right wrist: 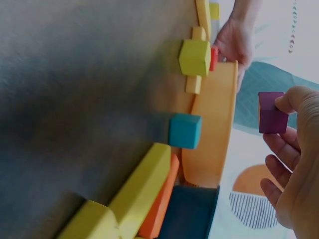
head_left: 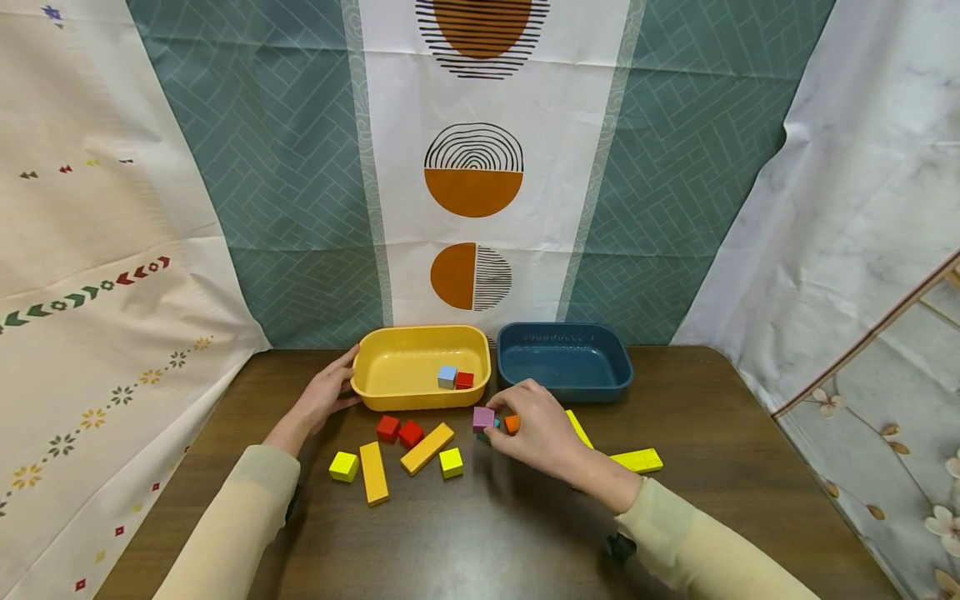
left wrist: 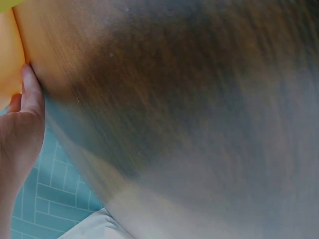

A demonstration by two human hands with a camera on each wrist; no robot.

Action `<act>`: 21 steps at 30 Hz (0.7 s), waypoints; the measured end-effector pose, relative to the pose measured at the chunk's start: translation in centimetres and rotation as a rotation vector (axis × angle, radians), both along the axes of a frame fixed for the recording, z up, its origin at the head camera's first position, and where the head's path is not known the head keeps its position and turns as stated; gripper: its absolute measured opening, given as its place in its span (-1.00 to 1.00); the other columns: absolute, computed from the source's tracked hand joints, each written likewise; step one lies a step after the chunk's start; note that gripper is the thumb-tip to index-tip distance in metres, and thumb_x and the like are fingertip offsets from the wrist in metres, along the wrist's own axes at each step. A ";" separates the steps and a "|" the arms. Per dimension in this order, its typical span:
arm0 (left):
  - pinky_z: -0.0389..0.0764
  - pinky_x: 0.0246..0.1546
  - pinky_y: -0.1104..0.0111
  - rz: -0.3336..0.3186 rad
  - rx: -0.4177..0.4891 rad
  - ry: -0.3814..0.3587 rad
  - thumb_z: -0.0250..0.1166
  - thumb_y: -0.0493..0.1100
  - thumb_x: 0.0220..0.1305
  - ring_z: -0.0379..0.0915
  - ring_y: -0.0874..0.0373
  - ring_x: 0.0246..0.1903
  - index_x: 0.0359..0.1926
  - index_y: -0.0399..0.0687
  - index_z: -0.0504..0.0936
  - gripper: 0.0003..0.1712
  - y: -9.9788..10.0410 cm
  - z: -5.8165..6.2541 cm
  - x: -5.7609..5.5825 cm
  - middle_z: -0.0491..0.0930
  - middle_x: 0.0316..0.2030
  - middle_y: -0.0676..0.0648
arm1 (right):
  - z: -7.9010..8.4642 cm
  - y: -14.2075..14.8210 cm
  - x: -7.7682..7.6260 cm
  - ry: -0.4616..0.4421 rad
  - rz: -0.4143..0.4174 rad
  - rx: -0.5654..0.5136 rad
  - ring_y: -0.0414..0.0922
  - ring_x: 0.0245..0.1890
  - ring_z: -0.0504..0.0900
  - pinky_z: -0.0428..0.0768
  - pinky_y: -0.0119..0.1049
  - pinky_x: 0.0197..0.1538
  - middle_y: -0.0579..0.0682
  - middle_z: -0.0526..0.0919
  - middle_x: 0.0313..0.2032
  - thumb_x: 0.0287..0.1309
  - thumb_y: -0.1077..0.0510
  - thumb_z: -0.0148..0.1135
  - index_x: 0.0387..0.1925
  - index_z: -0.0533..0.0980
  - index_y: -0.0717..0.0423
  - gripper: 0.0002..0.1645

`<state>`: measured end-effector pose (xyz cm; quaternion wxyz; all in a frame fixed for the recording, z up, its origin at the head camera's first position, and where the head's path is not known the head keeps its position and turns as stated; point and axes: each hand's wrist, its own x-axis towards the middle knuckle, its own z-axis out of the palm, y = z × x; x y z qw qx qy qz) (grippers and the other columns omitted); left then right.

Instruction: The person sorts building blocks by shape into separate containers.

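Observation:
My right hand (head_left: 536,425) pinches a purple cube (head_left: 483,418) between thumb and fingertips, held above the table. In the right wrist view the purple cube (right wrist: 272,112) shows apart from the teal cube (right wrist: 185,131), which sits on the tabletop. At the left end of the yellow bin (head_left: 422,402), my left hand (head_left: 324,396) rests with its fingers against the outer wall. Inside that bin lie a light blue cube (head_left: 447,377) and a red cube (head_left: 465,381). Partly hidden behind my right hand is an orange block (head_left: 512,424).
A dark blue bin (head_left: 566,393) stands right of the yellow one. Two red cubes (head_left: 411,433), yellow cubes (head_left: 451,462) and orange-yellow bars (head_left: 374,473) lie in front of the yellow bin. Bright yellow bars (head_left: 637,461) lie to the right. A patterned cloth (head_left: 480,275) hangs behind the table.

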<state>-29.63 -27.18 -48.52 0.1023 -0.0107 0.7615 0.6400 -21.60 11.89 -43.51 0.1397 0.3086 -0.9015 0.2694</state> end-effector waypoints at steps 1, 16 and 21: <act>0.41 0.30 -0.07 0.002 0.001 -0.001 -0.17 -0.10 0.64 0.28 -0.21 0.37 0.65 0.27 -0.10 -0.33 0.0 0.0 0.0 -0.13 0.62 -0.09 | 0.2 0.0 -0.2 0.008 -0.004 -0.001 -0.24 -0.10 0.45 0.58 -0.30 -0.09 -0.24 0.69 -0.25 0.05 0.00 0.53 -0.14 0.69 -0.05 -0.68; 0.42 0.30 -0.06 0.005 0.010 -0.007 -0.17 -0.10 0.64 0.27 -0.19 0.37 0.65 0.32 -0.08 -0.33 -0.1 -0.1 0.0 -0.13 0.62 -0.10 | 2.1 -0.2 -4.5 -0.060 -0.112 -0.054 -0.13 -0.07 0.44 0.53 -0.16 -0.05 -0.17 0.69 -0.20 0.12 -0.04 0.50 -0.13 0.70 -0.03 -0.69; 0.43 0.29 -0.05 0.006 0.016 -0.005 -0.17 -0.10 0.64 0.27 -0.20 0.37 0.65 0.32 -0.07 -0.33 -0.1 -0.2 -0.1 -0.12 0.62 -0.10 | 2.3 -0.5 -6.2 -0.065 -0.153 -0.050 -0.10 -0.06 0.45 0.54 -0.14 -0.04 -0.15 0.67 -0.20 0.13 -0.07 0.48 -0.11 0.69 -0.03 -0.67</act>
